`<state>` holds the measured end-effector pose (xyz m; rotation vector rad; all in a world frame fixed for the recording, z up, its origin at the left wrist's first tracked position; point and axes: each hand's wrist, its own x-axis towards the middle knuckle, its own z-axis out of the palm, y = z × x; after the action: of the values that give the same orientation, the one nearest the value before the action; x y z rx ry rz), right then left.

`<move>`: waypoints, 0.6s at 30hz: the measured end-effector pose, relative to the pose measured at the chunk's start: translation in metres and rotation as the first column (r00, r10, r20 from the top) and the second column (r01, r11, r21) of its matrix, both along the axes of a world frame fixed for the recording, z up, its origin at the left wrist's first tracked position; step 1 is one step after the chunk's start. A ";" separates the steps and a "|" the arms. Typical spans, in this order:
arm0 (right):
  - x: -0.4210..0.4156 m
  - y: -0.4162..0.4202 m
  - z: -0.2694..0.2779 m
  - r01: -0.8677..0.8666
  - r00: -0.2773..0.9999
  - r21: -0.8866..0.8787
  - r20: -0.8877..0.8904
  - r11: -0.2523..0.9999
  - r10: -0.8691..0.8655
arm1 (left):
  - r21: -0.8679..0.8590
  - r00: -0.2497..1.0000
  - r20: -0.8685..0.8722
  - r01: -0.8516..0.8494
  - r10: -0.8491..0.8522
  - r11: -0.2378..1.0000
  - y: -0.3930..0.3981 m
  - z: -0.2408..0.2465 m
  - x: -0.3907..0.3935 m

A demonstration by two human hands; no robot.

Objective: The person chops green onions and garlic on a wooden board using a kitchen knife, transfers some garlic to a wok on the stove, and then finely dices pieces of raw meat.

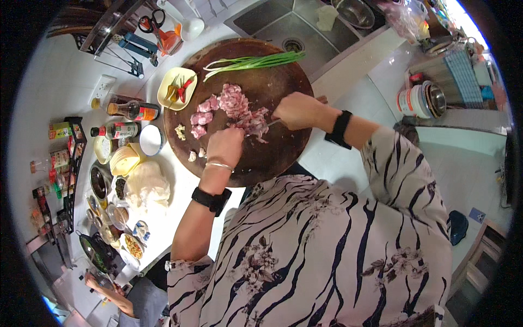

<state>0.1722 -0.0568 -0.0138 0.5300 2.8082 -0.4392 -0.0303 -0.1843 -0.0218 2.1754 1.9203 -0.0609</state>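
Observation:
A round wooden chopping board [282, 159] lies in front of me, with sliced raw meat [235, 102] heaped near its middle. My right hand [300, 111] is closed around a kitchen knife [274, 122]; part of the blade shows at the meat and the handle end sticks out behind the fist. At the near side of the meat, my left hand [224, 148] holds it with curled fingers, whose tips are hidden. Larger meat chunks [202, 118] sit left of the heap. Chopped garlic [180, 131] and whole cloves [192, 155] are by the board's left edge. Spring onions [253, 63] lie along the far side.
A yellow dish [177, 88] of chillies overlaps the board's upper left. Sauce bottles [134, 110], a white bowl [151, 139] and several containers crowd the left counter. A steel sink [302, 24] is beyond the board. Another person's arm [112, 296] reaches toward a wok [96, 251] at lower left.

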 end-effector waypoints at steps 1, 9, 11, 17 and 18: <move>-0.004 0.001 0.002 0.013 1.000 0.000 -0.029 1.000 -0.013 | 0.001 1.000 0.019 0.010 -0.010 1.000 -0.002 0.002 -0.009; 0.004 -0.027 -0.011 0.057 0.998 -0.045 0.012 0.997 -0.057 | 0.039 0.992 0.086 0.089 -0.092 0.995 -0.018 -0.014 -0.018; 0.012 -0.028 -0.019 0.051 0.999 -0.085 0.014 0.995 -0.050 | -0.028 0.996 0.000 0.084 -0.084 0.996 -0.015 -0.005 -0.006; -0.036 -0.015 0.049 0.003 1.000 0.019 -0.010 1.000 -0.003 | 0.171 0.950 0.310 -0.074 0.018 0.982 -0.031 0.001 -0.034; -0.043 -0.006 0.050 -0.048 0.998 0.062 -0.030 0.997 0.050 | 0.171 0.957 0.276 -0.134 0.083 0.976 -0.031 -0.003 -0.032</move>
<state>0.1294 -0.0629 0.0367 0.4692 2.8657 -0.3551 -0.0626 -0.2155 -0.0243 2.0568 1.9499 0.4298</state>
